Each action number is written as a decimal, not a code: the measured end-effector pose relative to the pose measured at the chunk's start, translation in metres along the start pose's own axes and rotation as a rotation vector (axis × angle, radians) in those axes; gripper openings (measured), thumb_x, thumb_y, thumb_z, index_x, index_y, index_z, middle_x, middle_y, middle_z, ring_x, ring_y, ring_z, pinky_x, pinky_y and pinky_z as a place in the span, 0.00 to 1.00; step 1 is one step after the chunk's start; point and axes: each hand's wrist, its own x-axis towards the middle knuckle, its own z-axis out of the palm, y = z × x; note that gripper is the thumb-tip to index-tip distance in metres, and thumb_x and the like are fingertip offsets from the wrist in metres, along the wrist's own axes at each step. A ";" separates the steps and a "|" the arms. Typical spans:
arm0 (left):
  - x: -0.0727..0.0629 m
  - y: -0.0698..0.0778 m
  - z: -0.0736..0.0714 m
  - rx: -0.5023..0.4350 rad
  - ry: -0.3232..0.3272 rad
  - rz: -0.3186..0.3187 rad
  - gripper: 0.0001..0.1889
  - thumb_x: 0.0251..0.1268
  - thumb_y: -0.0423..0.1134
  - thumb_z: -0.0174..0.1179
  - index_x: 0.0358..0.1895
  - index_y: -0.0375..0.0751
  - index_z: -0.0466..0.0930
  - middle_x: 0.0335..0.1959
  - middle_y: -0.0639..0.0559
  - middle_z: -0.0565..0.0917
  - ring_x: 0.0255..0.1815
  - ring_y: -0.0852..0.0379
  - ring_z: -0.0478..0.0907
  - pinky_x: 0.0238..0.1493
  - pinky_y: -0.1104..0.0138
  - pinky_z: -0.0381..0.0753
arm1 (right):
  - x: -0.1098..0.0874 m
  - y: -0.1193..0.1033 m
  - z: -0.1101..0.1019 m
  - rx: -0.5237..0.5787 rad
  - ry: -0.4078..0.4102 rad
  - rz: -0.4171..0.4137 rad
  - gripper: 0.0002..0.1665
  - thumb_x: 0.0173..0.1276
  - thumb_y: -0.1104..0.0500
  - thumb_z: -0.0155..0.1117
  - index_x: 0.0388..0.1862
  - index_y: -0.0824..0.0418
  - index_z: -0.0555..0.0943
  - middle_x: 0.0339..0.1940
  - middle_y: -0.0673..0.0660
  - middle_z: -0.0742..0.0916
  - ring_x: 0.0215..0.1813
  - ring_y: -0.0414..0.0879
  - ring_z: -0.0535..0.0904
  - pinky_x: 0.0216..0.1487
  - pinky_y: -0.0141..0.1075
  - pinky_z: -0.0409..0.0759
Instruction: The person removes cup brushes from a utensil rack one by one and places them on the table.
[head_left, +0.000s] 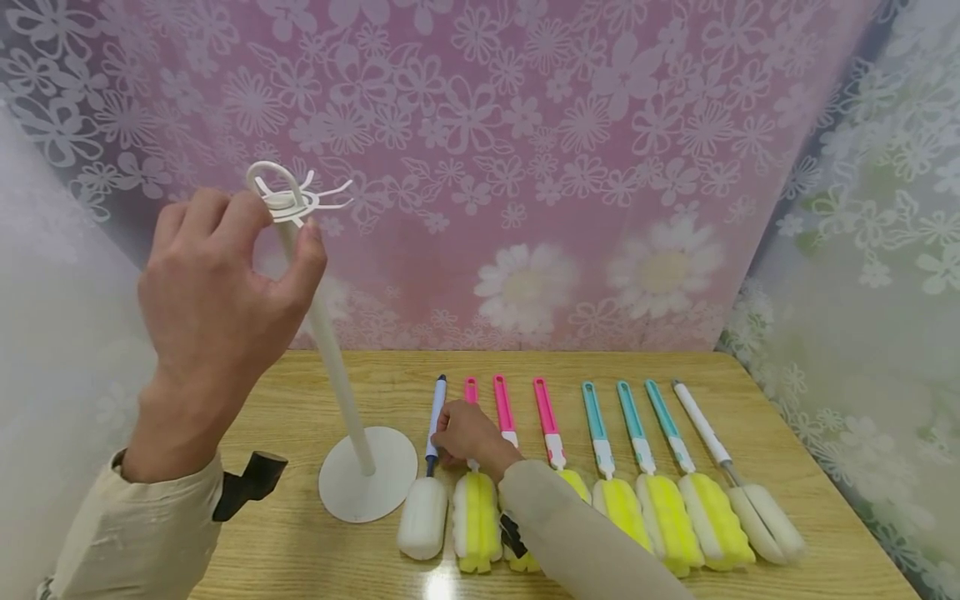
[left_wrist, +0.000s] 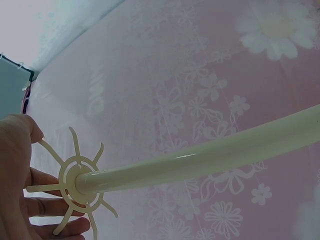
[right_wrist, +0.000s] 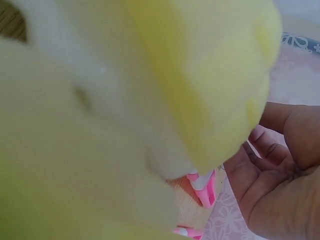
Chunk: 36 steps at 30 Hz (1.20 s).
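Observation:
A white stand [head_left: 330, 358] with a round base, a top loop and a ring of thin hooks [left_wrist: 65, 185] rises at the left. My left hand [head_left: 217, 275] grips it at the hooked top, thumb and fingers around the ring. Low over the table, my right hand [head_left: 472, 433] has curled fingers right at the lavender handle of a white sponge brush [head_left: 422, 521]. I cannot tell whether they pinch it. Beneath that hand lies a pink-handled sponge brush [head_left: 477, 525], its handle partly covered. A yellow and white sponge [right_wrist: 215, 75] fills much of the right wrist view.
Farther right lie more pink-handled brushes [head_left: 547, 412], several teal-handled brushes [head_left: 630, 417] and a white-handled brush [head_left: 701, 421], in a row on the wooden table [head_left: 270, 533]. My right sleeve [head_left: 585, 533] crosses over some sponge heads. Flowered curtains [head_left: 525, 167] surround the table.

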 end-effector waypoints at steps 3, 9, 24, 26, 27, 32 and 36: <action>0.000 0.001 0.001 -0.005 -0.001 0.003 0.21 0.61 0.53 0.53 0.31 0.34 0.77 0.30 0.39 0.75 0.38 0.36 0.71 0.30 0.45 0.68 | 0.000 0.002 0.000 -0.034 0.011 0.008 0.09 0.62 0.65 0.64 0.24 0.61 0.73 0.18 0.56 0.83 0.20 0.43 0.79 0.21 0.29 0.72; 0.000 0.002 0.002 -0.006 -0.007 0.002 0.22 0.61 0.53 0.53 0.31 0.33 0.77 0.31 0.39 0.75 0.39 0.36 0.71 0.31 0.44 0.69 | -0.003 0.001 -0.005 -0.030 0.014 0.007 0.09 0.63 0.64 0.63 0.25 0.62 0.74 0.19 0.58 0.83 0.18 0.40 0.76 0.22 0.29 0.71; -0.001 -0.008 0.008 -0.085 0.059 0.019 0.27 0.59 0.57 0.52 0.35 0.31 0.77 0.35 0.36 0.78 0.45 0.35 0.71 0.48 0.47 0.67 | -0.018 -0.004 -0.055 0.026 0.092 -0.093 0.11 0.71 0.53 0.57 0.45 0.58 0.78 0.38 0.52 0.82 0.36 0.46 0.80 0.34 0.38 0.77; -0.001 -0.010 0.007 -0.103 0.077 0.027 0.28 0.59 0.58 0.50 0.36 0.30 0.78 0.36 0.35 0.78 0.46 0.35 0.70 0.50 0.49 0.66 | -0.020 -0.005 -0.062 0.043 0.120 -0.120 0.12 0.71 0.53 0.56 0.47 0.58 0.77 0.41 0.52 0.82 0.42 0.48 0.80 0.39 0.40 0.78; -0.001 -0.010 0.007 -0.111 0.087 0.028 0.29 0.59 0.59 0.49 0.37 0.30 0.78 0.37 0.35 0.78 0.46 0.35 0.70 0.50 0.50 0.66 | -0.022 -0.004 -0.065 0.049 0.134 -0.134 0.12 0.72 0.54 0.56 0.49 0.58 0.76 0.44 0.52 0.81 0.44 0.47 0.79 0.42 0.41 0.79; -0.001 -0.007 0.010 -0.166 0.252 0.043 0.29 0.54 0.58 0.48 0.38 0.29 0.76 0.43 0.34 0.77 0.51 0.37 0.67 0.59 0.55 0.60 | -0.029 0.003 -0.080 0.047 0.178 -0.172 0.19 0.71 0.52 0.57 0.58 0.58 0.74 0.54 0.52 0.80 0.53 0.49 0.77 0.49 0.43 0.78; -0.007 0.000 0.018 -0.231 0.474 0.082 0.24 0.49 0.54 0.49 0.35 0.32 0.74 0.43 0.39 0.77 0.51 0.40 0.66 0.60 0.56 0.56 | -0.037 0.013 -0.096 0.006 0.182 -0.196 0.25 0.71 0.50 0.57 0.65 0.55 0.71 0.63 0.53 0.75 0.61 0.52 0.73 0.56 0.47 0.75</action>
